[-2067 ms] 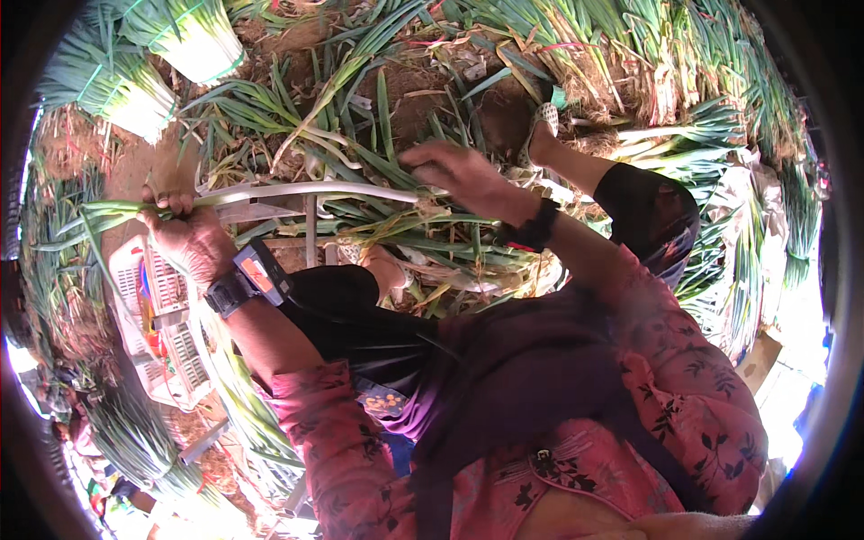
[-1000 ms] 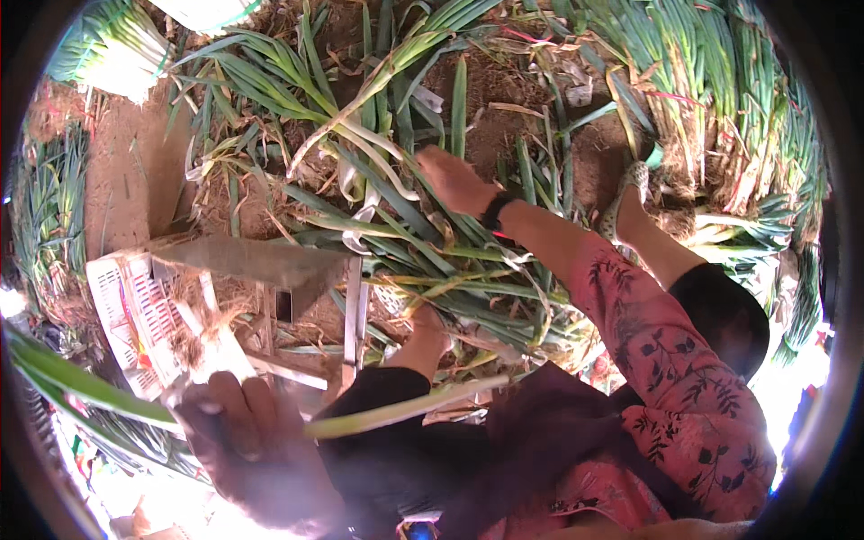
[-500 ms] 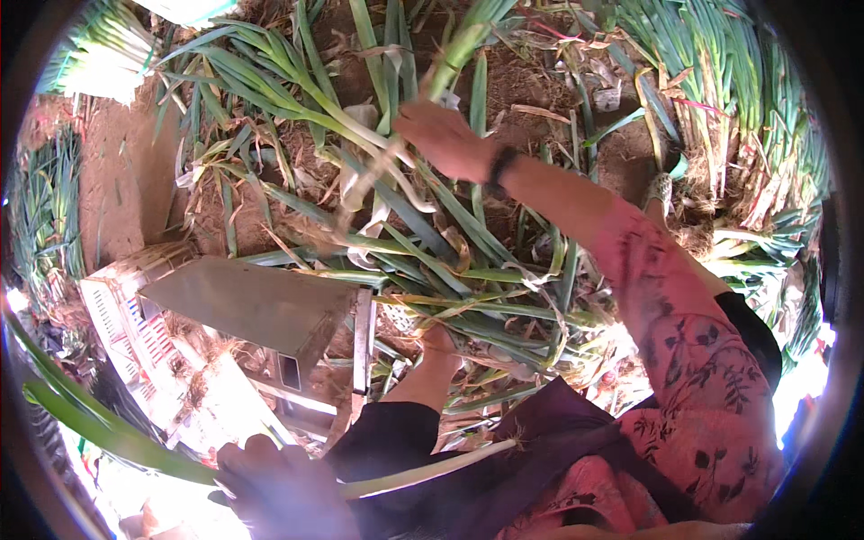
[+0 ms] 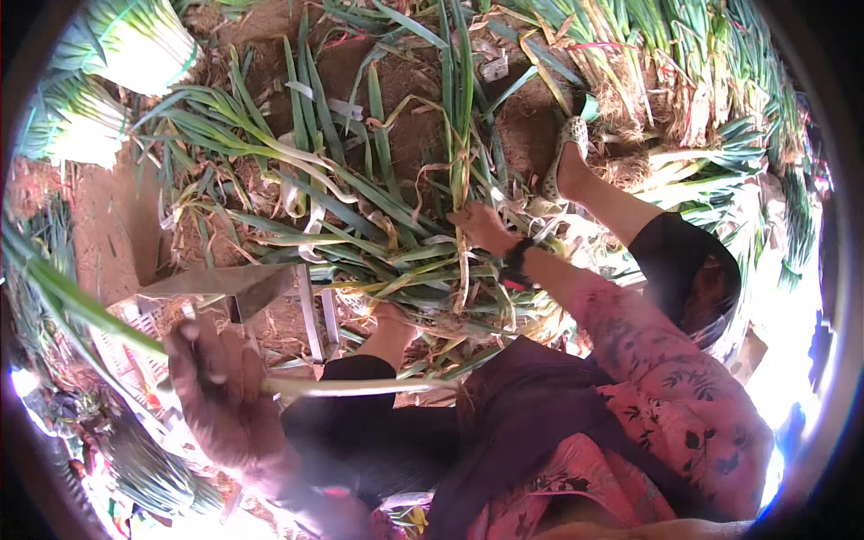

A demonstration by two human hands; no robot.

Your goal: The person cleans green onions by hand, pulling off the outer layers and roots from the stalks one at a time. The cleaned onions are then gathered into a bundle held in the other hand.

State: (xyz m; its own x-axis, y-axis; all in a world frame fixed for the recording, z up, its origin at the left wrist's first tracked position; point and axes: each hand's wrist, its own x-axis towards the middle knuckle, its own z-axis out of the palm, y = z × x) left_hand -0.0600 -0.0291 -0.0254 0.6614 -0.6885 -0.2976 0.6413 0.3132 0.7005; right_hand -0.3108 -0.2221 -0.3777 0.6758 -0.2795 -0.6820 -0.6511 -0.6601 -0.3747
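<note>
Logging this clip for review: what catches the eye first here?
Long green onions lie heaped over the bare soil across the middle. The right hand grips one upright stalk at the centre, while the left hand, lower left, holds a pale peeled stalk beside a white plastic crate.

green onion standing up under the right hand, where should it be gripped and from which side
Probably low on the stalk of the green onion, where the right hand already meets it. Come from the near side: the leaves rise away from the person, and the pile crowds both flanks.
</note>
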